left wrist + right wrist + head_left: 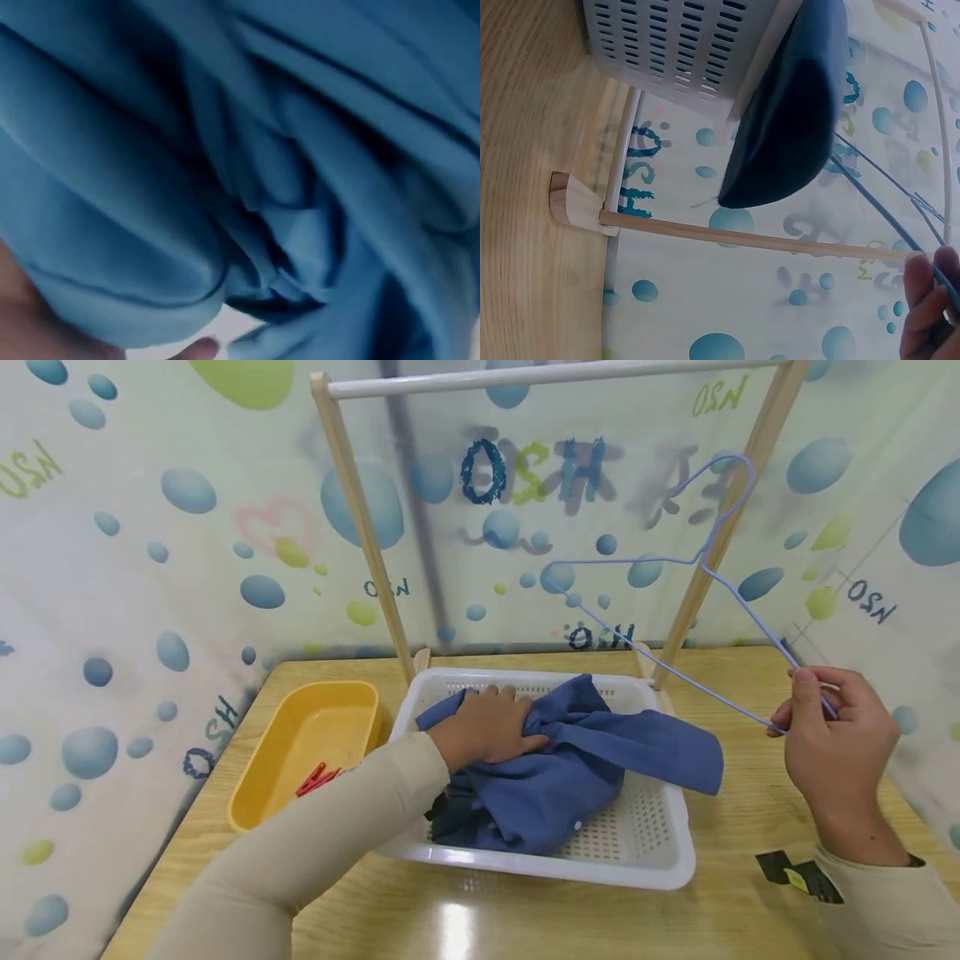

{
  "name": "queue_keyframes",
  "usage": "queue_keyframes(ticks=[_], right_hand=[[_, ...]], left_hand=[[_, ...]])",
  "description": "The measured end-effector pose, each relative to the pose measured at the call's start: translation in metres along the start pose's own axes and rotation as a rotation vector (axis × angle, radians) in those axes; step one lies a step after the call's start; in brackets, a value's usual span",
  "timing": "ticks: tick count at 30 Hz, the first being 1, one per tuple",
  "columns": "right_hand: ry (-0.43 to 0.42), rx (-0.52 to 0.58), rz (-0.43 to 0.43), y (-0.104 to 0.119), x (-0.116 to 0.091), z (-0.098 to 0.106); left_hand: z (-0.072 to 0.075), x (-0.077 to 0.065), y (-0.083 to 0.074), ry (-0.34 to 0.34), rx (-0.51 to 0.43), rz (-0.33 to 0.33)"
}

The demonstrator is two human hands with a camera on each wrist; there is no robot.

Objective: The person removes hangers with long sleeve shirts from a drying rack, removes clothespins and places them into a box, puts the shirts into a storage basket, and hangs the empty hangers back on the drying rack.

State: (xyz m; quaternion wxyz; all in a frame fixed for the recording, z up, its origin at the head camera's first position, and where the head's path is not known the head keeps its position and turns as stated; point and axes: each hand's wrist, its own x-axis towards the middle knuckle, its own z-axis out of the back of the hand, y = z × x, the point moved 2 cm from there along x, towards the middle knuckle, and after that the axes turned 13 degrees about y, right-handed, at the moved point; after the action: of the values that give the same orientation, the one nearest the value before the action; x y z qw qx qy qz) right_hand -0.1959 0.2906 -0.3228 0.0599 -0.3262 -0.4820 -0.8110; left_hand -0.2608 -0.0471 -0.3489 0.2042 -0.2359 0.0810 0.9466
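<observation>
A crumpled blue garment [555, 793] with a pale button lies in the white basket [675, 852], and one long end of it hangs over the right rim. My left hand [483, 727] rests on top of the garment, thumb spread to the side. Folds of the blue cloth [285, 150] fill the left wrist view, where only part of the hand shows at the bottom. To the right of the basket, my right hand [843, 735] grips a thin blue wire clothes hanger [630, 560] by a lower corner, holding it raised with the hook upward.
Behind the basket stands a drying rack with wooden posts [367, 535] and a white bar [555, 375]. A yellow tray [300, 727] holding red clothespins [318, 779] sits on the left of the wooden table [420, 918]. A patterned curtain [480, 585] surrounds the table's back and sides.
</observation>
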Motion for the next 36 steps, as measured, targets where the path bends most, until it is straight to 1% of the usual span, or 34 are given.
queue_keyframes(ticks=[1,3,5,6,8,10,11,13,16,18,21,26,27,29,32,34,36], right_hand=[[-0.001,0.002,0.002,0.001,0.000,0.000],[-0.002,0.000,0.007,0.002,-0.001,0.000],[0.000,-0.004,0.005,0.002,-0.001,0.001],[0.002,-0.007,0.003,0.002,-0.001,0.001],[0.003,-0.010,-0.001,0.002,-0.001,0.001],[0.004,-0.012,0.000,0.001,-0.001,0.001],[0.005,-0.009,0.003,0.000,-0.001,0.001],[0.009,-0.003,0.006,0.000,-0.002,0.002],[0.014,-0.004,0.001,-0.001,-0.002,0.002],[0.017,-0.004,-0.008,0.000,-0.002,0.002],[0.015,-0.003,-0.015,0.000,-0.003,0.002],[0.007,0.007,-0.020,0.002,-0.002,0.003],[0.006,0.008,-0.020,0.002,-0.002,0.003],[0.004,0.012,-0.015,0.002,-0.001,0.004],[0.004,0.010,-0.012,0.002,-0.001,0.004],[0.006,0.003,-0.012,0.001,-0.002,0.004],[0.008,-0.001,-0.014,0.001,-0.002,0.003]], left_hand=[[0.003,-0.002,-0.002,-0.043,0.017,-0.004],[0.010,-0.007,-0.006,-0.126,0.035,-0.043],[0.015,-0.010,-0.011,-0.189,0.040,-0.116],[0.016,-0.011,-0.014,-0.206,0.042,-0.164],[0.019,-0.015,-0.020,-0.210,0.044,-0.273],[0.019,-0.017,-0.025,-0.182,0.054,-0.370],[0.018,-0.018,-0.027,-0.162,0.064,-0.408],[0.015,-0.019,-0.031,-0.127,0.075,-0.468],[0.010,-0.018,-0.033,-0.108,0.072,-0.523],[0.010,-0.018,-0.034,-0.118,0.054,-0.552],[0.010,-0.018,-0.033,-0.160,0.000,-0.602],[0.015,-0.023,-0.025,-0.265,-0.118,-0.686],[0.016,-0.024,-0.022,-0.286,-0.132,-0.699],[0.017,-0.026,-0.019,-0.314,-0.151,-0.702],[0.017,-0.028,-0.016,-0.324,-0.142,-0.660],[0.015,-0.029,-0.015,-0.298,-0.135,-0.586],[0.013,-0.029,-0.014,-0.259,-0.119,-0.493]])
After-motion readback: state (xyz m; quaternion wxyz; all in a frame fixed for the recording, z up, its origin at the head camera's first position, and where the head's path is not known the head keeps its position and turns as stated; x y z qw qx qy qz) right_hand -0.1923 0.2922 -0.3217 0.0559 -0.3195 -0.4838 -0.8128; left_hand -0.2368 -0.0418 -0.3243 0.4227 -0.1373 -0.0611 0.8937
